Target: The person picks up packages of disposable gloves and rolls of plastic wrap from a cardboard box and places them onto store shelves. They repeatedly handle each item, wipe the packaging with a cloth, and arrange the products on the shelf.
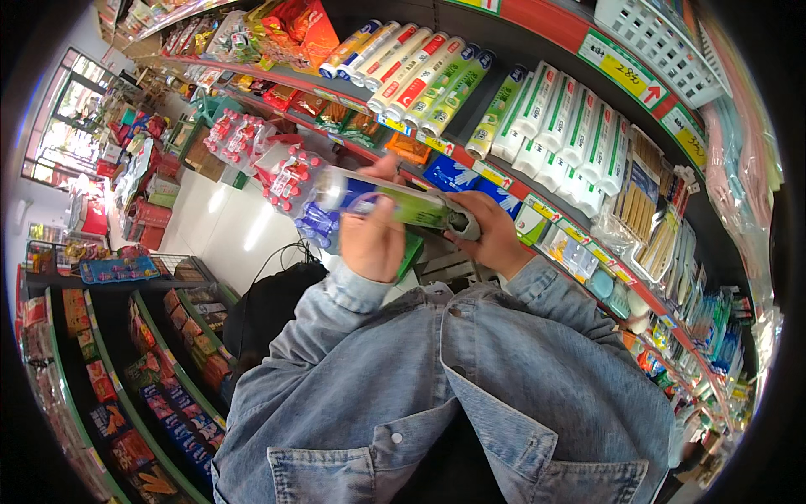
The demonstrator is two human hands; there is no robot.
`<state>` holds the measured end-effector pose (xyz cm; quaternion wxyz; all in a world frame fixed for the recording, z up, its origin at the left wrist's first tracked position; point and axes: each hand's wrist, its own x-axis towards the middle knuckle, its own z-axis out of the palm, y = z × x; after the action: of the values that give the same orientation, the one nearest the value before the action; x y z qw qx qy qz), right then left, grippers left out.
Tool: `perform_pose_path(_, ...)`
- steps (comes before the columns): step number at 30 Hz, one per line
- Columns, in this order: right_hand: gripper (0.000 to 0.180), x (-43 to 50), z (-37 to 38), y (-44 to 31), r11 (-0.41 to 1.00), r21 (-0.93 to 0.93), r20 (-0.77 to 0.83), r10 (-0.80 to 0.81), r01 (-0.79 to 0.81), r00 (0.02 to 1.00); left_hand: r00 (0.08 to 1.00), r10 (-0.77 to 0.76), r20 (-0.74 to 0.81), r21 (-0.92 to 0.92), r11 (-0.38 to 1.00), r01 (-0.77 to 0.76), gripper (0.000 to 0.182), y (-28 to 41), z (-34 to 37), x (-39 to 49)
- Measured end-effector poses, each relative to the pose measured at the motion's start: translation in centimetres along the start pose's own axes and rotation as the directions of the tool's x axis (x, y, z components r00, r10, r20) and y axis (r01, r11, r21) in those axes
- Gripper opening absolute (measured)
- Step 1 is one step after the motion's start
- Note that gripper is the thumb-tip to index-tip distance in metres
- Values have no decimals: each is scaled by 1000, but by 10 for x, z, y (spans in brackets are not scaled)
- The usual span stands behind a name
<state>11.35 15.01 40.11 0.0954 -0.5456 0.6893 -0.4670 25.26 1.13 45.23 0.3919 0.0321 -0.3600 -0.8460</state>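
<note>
A green, blue and white packaged roll (409,205) lies crosswise before my chest, in front of the shelf. Around its right end, my right hand (488,230) is closed, with a greyish cloth or pad (466,223) between the palm and the roll. At the roll's left half, the fingers of my left hand (374,236) are bent against it and slightly blurred; whether they grip it or only touch it is hard to tell. Similar green rolls (450,94) and white-and-red rolls (409,75) lie in a row on the shelf beyond.
White packs with green stripes (567,126) and a white plastic basket (661,50) are on the shelves. Shrink-wrapped red-capped bottles (293,179) stand on the floor at left. A snack rack (82,353) is at lower left, with a black object (271,302) beside it.
</note>
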Motion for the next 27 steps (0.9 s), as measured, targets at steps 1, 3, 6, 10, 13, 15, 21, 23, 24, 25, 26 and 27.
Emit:
perform_pose_path(1, 56, -5, -2, 6, 1000, -7, -5, 24, -24, 1000, 999, 13, 44, 12, 1000, -14, 33, 9, -3, 3)
perform_pose_path(3, 44, -11, -6, 12, 989, 93, -79, 121, -114, 989, 1000, 6, -3, -88, 996, -6, 29, 19, -20, 10)
perform_pose_path(6, 34, -23, -1, 27, 755, 550, -94, 482, -359, 871, 991, -70, -112, -319, 947, 31, 23, 32, -44, 19)
perform_pose_path(10, 37, -12, -2, 11, 236, 963, -85, 728, -133, 680, 943, -210, -258, -470, 880, 67, 25, 37, -82, 26)
perform_pose_path(13, 38, -22, -1, 3, 353, 916, -84, 635, -191, 768, 891, -285, -354, -532, 845, 59, 32, 33, -103, 26)
perform_pose_path(15, 38, -26, -3, -4, 559, 795, -102, 506, -236, 857, 881, -328, -341, -595, 801, 68, 34, 30, -111, 26)
perform_pose_path(21, 43, -21, -6, -20, 815, 560, -183, 294, -146, 938, 856, -350, -380, -600, 797, 60, 39, 19, -122, 20)
perform_pose_path(23, 43, -21, -7, -22, 887, 454, -224, 208, -87, 952, 833, -395, -387, -629, 774, 75, 48, 13, -124, 16)
perform_pose_path(24, 43, -22, -8, -24, 916, 398, -239, 163, -56, 957, 825, -418, -380, -650, 756, 83, 51, 10, -125, 14)
perform_pose_path(25, 40, -22, -9, -26, 919, 392, -239, 142, -38, 961, 817, -440, -372, -670, 736, 91, 53, 8, -127, 12)
perform_pose_path(26, 38, -21, -11, -29, 922, 386, -239, 121, -20, 963, 821, -470, -325, -725, 681, 103, 61, 7, -134, 10)
perform_pose_path(27, 35, -21, -13, -31, 925, 379, -242, 101, -2, 965, 815, -477, -329, -706, 697, 123, 62, 6, -130, 9)
